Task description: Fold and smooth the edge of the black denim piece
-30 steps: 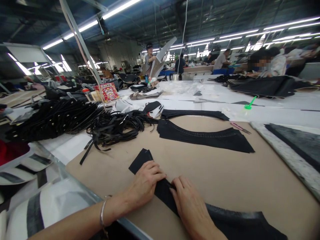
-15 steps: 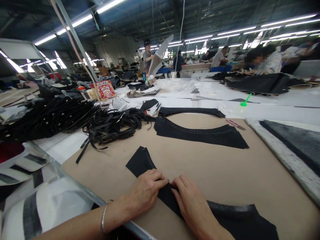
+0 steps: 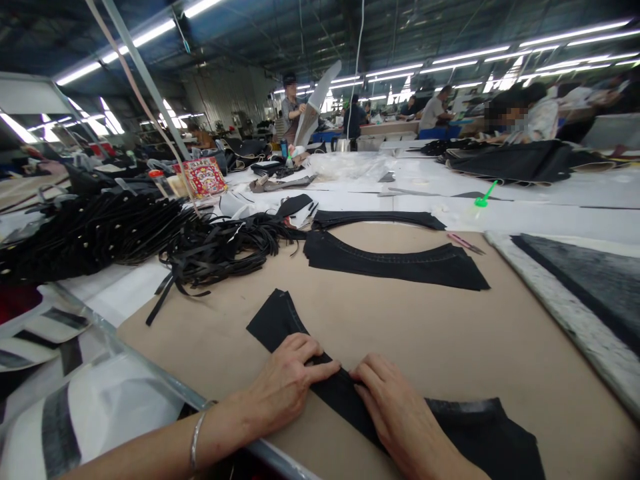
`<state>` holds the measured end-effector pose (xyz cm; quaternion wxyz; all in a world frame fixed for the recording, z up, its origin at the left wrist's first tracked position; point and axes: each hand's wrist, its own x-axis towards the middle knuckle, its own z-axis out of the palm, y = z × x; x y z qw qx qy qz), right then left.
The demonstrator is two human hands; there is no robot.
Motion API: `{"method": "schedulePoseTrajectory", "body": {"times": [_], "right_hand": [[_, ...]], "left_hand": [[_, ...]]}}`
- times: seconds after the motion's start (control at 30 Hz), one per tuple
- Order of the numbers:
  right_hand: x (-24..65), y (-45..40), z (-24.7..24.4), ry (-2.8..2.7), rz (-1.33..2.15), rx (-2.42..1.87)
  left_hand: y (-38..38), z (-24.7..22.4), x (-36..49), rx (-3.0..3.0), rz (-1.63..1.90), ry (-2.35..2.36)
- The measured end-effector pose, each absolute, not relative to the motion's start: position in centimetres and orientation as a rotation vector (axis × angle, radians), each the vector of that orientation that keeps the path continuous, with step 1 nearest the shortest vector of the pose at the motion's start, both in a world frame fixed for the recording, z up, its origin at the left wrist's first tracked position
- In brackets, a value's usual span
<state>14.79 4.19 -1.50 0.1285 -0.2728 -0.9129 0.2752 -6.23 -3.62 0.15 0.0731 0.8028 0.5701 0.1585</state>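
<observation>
A long curved black piece [image 3: 345, 397], perhaps leather or fabric, lies slantwise on the tan work surface [image 3: 525, 360]. A narrow fold runs along its upper edge. My left hand [image 3: 287, 377], a bangle on its wrist, grips that edge near the middle, with the index finger stretched along the fold. Close by on the right, my right hand [image 3: 400, 410] has its fingers bent over the same edge; its palm and forearm hide part of the piece. Beyond them rests a stack of similar curved black pieces [image 3: 395, 263], with a slimmer strip [image 3: 380, 218] behind it.
Tangled black strips [image 3: 220, 253] and a heap of black pieces [image 3: 95, 227] lie to the left. Pink-handled snips [image 3: 466, 244] and a green-tipped bottle [image 3: 481, 207] are at the back right. A pale slab [image 3: 565, 313] borders the right side. Other people work farther back.
My right hand has shifted slightly right along the folded edge, widening the gap between the hands. My left index finger is now straighter along the fold. The view has moved slightly.
</observation>
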Motion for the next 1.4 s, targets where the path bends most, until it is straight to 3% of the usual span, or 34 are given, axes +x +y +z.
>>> {"method": "schedulePoseTrajectory", "body": {"times": [0.67,1.0,1.4], "right_hand": [[16.9,3.8,-2.5,-2.676,0.545,-0.690],[12.9,2.4,-2.5,-2.598,0.279,-0.896],[15.6,2.5,-2.1,-2.626,0.417,-0.813]], "left_hand": [[-4.1,-1.0,-2.3,2.402,0.672,1.572],[-2.9,0.0,-6.3,2.512,0.589,1.472],[-3.9,-0.7,-5.9,2.591,0.479,1.598]]}}
